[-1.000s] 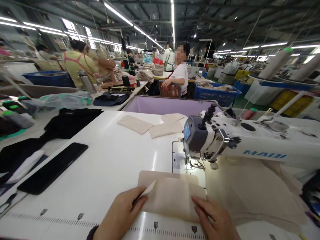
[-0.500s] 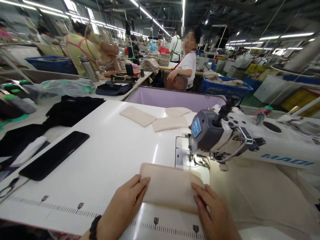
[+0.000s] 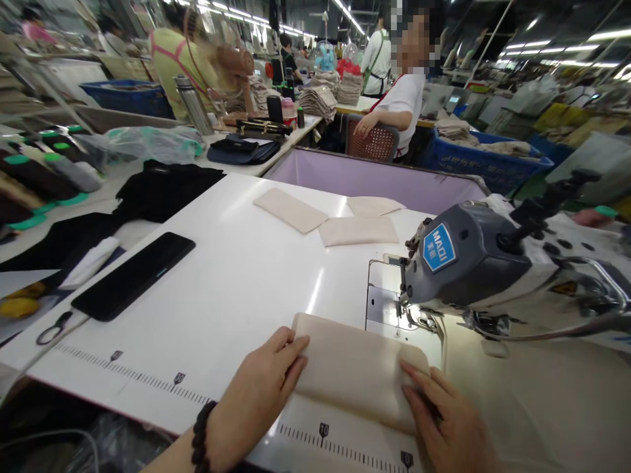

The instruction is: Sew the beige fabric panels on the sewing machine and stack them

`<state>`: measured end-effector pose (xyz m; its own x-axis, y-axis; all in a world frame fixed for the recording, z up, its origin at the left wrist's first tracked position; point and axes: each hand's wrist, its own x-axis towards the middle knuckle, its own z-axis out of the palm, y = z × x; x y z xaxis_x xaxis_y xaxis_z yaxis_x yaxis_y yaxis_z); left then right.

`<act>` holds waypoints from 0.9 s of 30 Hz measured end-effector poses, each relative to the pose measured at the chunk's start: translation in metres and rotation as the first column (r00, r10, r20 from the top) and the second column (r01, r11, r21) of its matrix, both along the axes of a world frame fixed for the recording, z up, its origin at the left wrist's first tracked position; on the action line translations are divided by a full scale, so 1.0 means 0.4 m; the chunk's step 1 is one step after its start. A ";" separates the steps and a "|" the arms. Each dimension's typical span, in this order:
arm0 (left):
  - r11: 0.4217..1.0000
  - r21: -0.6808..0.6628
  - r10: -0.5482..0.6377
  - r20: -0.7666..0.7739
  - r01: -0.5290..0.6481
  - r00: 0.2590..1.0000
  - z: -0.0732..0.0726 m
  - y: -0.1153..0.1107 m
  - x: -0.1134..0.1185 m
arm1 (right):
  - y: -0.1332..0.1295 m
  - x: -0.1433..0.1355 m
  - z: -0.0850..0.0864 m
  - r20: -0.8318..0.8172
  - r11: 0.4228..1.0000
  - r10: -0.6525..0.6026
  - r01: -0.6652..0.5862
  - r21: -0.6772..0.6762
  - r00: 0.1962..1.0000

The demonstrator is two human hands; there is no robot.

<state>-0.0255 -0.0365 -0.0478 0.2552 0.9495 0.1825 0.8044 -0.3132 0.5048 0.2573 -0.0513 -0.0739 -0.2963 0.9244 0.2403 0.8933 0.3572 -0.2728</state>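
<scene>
A folded beige fabric piece (image 3: 352, 368) with rounded corners lies on the white tabletop, in front of the sewing machine (image 3: 458, 259). My left hand (image 3: 263, 387) grips its left end between thumb and fingers; a dark beaded bracelet circles that wrist. At the opposite end, my right hand (image 3: 448, 414) pinches the fabric near its rounded corner. The piece's far edge is close to the metal needle plate (image 3: 384, 305), just short of the presser foot. Three more beige pieces (image 3: 290, 210) lie flat farther back on the table.
A black phone (image 3: 135, 276) and a cable lie at left, beside dark cloth (image 3: 162, 190) and thread spools (image 3: 73, 167). A lilac-lined bin (image 3: 374, 174) adjoins the table's far edge. Beyond it a person in white sits on a chair. Large beige cloth (image 3: 557, 387) lies at right.
The camera view has swung, so the machine, table and background sit farther right and the machine head looks larger. Both hands keep hold of the beige piece, almost unmoved relative to the needle plate.
</scene>
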 end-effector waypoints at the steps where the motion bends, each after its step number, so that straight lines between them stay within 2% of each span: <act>1: 1.000 -0.010 0.003 0.006 -0.003 1.000 0.001 0.000 0.000 | 0.001 0.000 0.000 0.002 1.000 0.006 -0.006 0.013 1.000; 13: 0.989 -0.140 0.054 0.004 -0.053 0.999 0.004 0.013 0.001 | 0.011 0.006 -0.008 0.041 1.000 0.009 -0.009 -0.004 0.999; 19: 0.992 -0.115 0.061 0.010 -0.059 0.998 0.007 0.014 0.003 | 0.016 0.012 -0.012 0.037 0.998 0.063 -0.063 0.022 0.997; 27: 0.996 -0.069 0.057 0.035 -0.055 0.998 0.000 0.019 -0.001 | 0.016 -0.001 -0.003 -0.017 1.000 0.016 -0.016 0.002 1.000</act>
<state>-0.0260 -0.0291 -0.0479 0.1957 0.9727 0.1250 0.8003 -0.2321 0.5529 0.2568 -0.0448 -0.0753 -0.3067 0.9191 0.2472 0.8828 0.3718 -0.2871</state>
